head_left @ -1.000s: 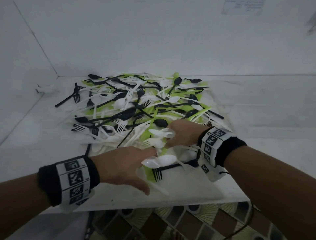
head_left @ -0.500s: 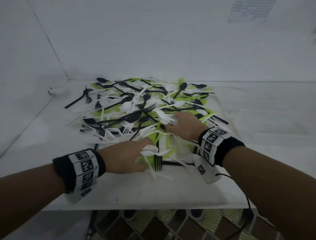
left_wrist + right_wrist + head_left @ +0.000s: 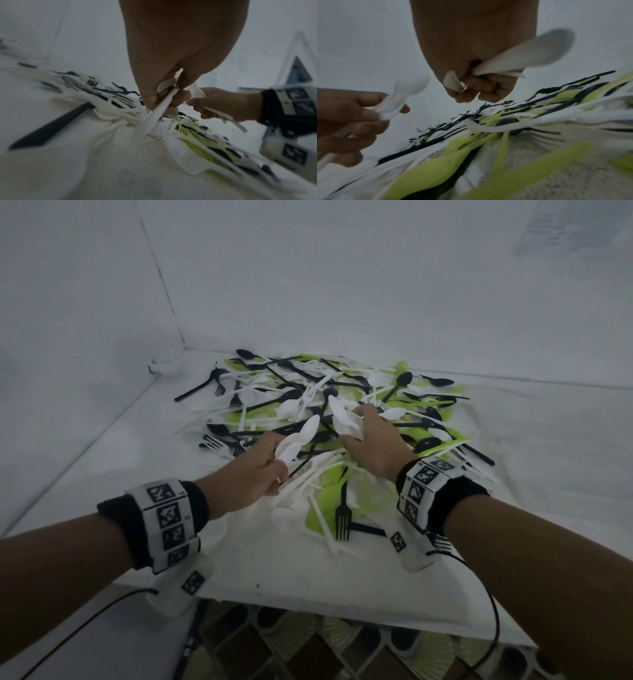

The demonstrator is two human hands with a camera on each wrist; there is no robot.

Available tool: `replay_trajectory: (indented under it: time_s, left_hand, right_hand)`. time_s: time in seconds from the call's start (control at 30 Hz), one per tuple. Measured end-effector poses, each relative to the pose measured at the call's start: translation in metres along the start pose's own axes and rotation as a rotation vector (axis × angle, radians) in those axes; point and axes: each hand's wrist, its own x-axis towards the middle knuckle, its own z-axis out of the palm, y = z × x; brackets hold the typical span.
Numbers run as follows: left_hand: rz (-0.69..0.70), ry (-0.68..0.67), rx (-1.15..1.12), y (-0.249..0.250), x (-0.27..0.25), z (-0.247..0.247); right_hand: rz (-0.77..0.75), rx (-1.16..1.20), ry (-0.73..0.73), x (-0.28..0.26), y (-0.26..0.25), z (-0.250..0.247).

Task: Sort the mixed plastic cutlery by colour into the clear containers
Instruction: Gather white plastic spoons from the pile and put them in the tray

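The left hand (image 3: 255,470) gripped white spoons (image 3: 297,440). The right hand (image 3: 375,445) clutched white cutlery (image 3: 346,417) above the mixed pile (image 3: 342,405) on the tabletop (image 3: 342,583).

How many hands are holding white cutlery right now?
2. The left hand grips white spoons near the pile's front; the right hand grips another white bunch beside it.

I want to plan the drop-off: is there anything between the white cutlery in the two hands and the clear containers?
That cannot be judged: no clear container shows in any view. The left hand grips white spoons and the right hand grips white cutlery, both lifted above the mixed pile, with nothing covering them.
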Motion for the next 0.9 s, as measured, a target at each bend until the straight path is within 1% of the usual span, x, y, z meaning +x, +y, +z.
replay_trajectory:
  time_s: [0.1,0.2,0.3,0.37,0.4,0.5,0.53,0.6,0.63,0.67,0.77,0.8,0.9]
  left_hand:
    - [-0.104,0.035,-0.243,-0.002,-0.002,-0.002]
    - [-0.163,0.127,-0.383,-0.004,-0.001,-0.009]
    - [-0.164,0.14,-0.439,-0.005,-0.007,-0.021]
    - [-0.158,0.158,-0.445,-0.006,-0.014,-0.029]
    - [-0.162,0.189,-0.427,-0.009,-0.019,-0.034]
    - [-0.149,0.272,-0.289,-0.019,-0.03,-0.048]
    - [-0.134,0.296,-0.187,-0.024,-0.035,-0.053]
    - [-0.086,0.324,0.121,-0.032,-0.048,-0.065]
    - [-0.057,0.308,0.255,-0.036,-0.055,-0.07]
    - [-0.033,0.269,0.336,-0.04,-0.061,-0.074]
    - [-0.033,0.119,0.381,-0.047,-0.081,-0.079]
    - [-0.029,0.088,0.424,-0.049,-0.085,-0.079]
    - [0.01,0.1,0.559,-0.057,-0.092,-0.076]
  right_hand:
    - [0.026,0.042,0.008,0.002,-0.003,0.003]
    - [-0.009,-0.038,-0.036,0.006,-0.009,0.004]
    - [-0.019,-0.043,-0.076,0.007,-0.021,0.011]
    - [-0.017,0.007,-0.093,0.009,-0.029,0.019]
    - [-0.03,0.033,-0.11,0.01,-0.034,0.024]
    - [-0.083,0.013,-0.157,0.008,-0.051,0.036]
    - [-0.101,0.005,-0.171,0.008,-0.056,0.04]
    - [-0.106,-0.019,-0.204,0.008,-0.064,0.048]
    - [-0.098,-0.031,-0.221,0.008,-0.067,0.052]
    - [-0.093,-0.036,-0.235,0.009,-0.069,0.056]
    - [-0.074,-0.024,-0.261,0.007,-0.075,0.064]
    - [-0.069,-0.008,-0.267,0.007,-0.077,0.065]
    - [-0.077,0.046,-0.306,0.006,-0.08,0.07]
